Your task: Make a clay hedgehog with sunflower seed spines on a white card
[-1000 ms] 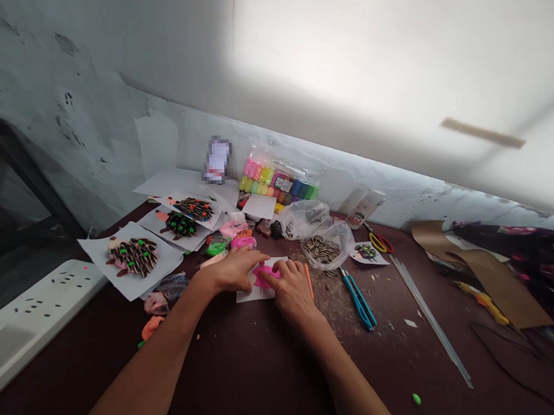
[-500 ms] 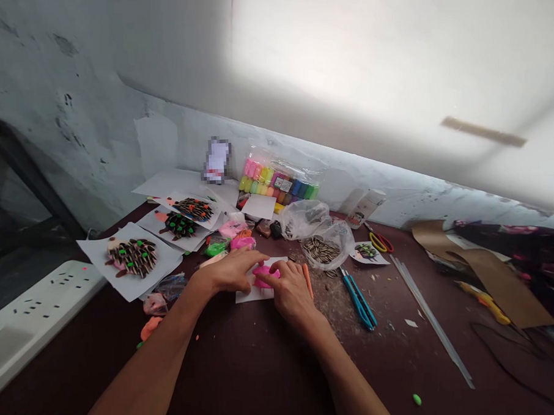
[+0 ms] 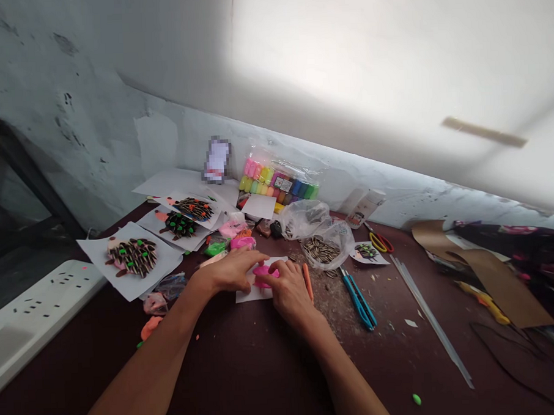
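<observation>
We look at a small craft corner; whether it belongs to a home or a workshop we cannot tell. We see a dark table [image 3: 247,368] pushed against a scuffed, patchy wall [image 3: 45,150]. On it we find a packet of many-coloured modelling clay [image 3: 280,181], a clear bag of striped seeds [image 3: 321,251], a blue-handled tool [image 3: 360,302], scissors [image 3: 382,242] and several spiky seed-covered animals [image 3: 139,257] on white sheets [image 3: 131,292], amid scattered scraps [image 3: 411,323].
</observation>
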Tool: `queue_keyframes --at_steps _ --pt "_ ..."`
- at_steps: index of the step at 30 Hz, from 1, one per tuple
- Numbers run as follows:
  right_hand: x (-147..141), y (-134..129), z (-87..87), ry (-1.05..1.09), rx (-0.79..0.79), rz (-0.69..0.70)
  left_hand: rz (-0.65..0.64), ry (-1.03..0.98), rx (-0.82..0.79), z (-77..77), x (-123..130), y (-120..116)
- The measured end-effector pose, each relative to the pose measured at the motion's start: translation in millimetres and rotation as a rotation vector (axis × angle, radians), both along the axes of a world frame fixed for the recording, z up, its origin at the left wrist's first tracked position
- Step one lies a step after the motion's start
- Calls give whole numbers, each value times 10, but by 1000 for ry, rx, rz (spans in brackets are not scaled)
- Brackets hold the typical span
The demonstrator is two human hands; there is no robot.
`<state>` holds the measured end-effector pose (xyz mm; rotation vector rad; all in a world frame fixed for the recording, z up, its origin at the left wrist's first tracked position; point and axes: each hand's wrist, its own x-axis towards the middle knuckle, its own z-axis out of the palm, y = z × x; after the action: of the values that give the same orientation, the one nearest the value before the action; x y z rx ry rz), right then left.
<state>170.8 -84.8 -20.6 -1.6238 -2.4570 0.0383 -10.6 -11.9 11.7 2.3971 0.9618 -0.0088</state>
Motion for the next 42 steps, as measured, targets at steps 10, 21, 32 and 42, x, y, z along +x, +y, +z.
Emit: queue_keyframes --at_steps 10,21,32,42 --pt "-47 30 21 -55 42 13 -19 -24 3 18 -2 2" --pt "-63 66 50 -40 23 -2 -9 -12 13 42 8 -21" --pt "0 -12 20 -45 82 -47 2 -23 -7 -4 -12 3" --pt "-36 -84 10 -52 53 -13 2 -3 7 0 -12 0"
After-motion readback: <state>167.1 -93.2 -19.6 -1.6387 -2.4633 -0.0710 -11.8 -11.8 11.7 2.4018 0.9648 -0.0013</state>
